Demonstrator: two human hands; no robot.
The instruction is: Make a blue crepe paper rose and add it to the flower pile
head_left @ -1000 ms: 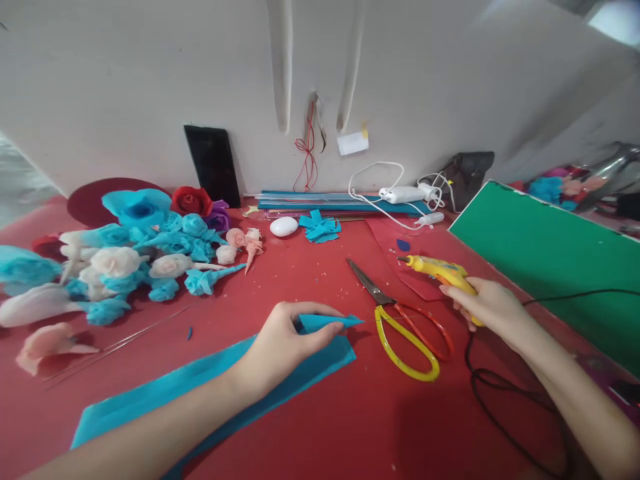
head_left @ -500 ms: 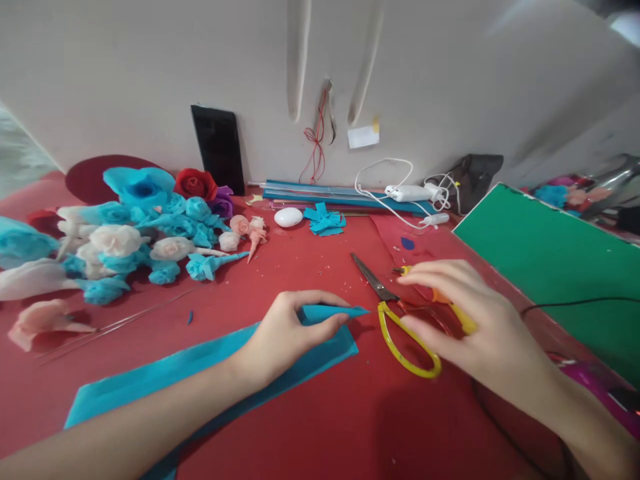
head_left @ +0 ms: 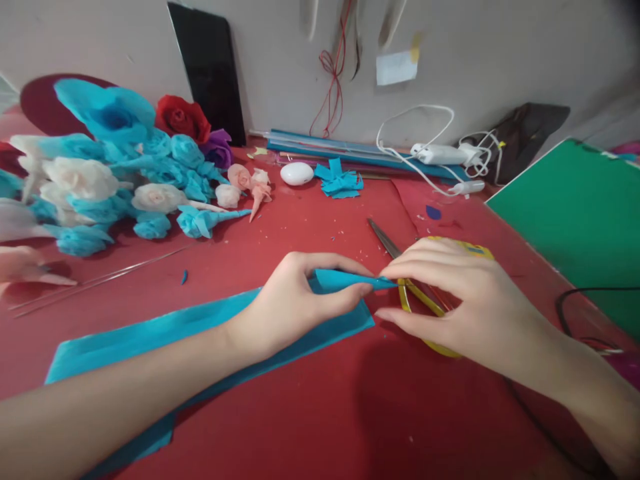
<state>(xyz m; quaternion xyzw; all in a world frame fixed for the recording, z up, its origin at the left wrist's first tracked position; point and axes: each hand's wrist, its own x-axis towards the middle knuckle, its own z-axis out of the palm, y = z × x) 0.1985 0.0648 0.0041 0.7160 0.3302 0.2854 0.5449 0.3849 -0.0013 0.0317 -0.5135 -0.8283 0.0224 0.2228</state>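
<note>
My left hand (head_left: 295,303) pinches a rolled piece of blue crepe paper (head_left: 335,281) whose twisted end points right. Beneath that hand and forearm lies a long folded strip of blue crepe paper (head_left: 150,323). At the pointed end is my right hand (head_left: 450,290), its thumb and forefinger apart. The forefinger's tip is at or very close to the paper; contact is hard to tell. Under the right hand rest yellow-handled scissors (head_left: 384,239), blades pointing away and handles partly hidden. A second yellow tool (head_left: 473,249) shows just behind the hand.
Crepe-paper flowers (head_left: 107,180) crowd the left side, with thin wires (head_left: 120,272) in front. Blue paper scraps (head_left: 340,179) and a white oval object (head_left: 297,174) sit toward the back. White cables (head_left: 440,154) lie by the wall; a green board (head_left: 565,207) leans at the right.
My right hand has moved left from the tools to the pointed paper end. My left hand keeps its pinch. The camera view has tilted down and closer.
</note>
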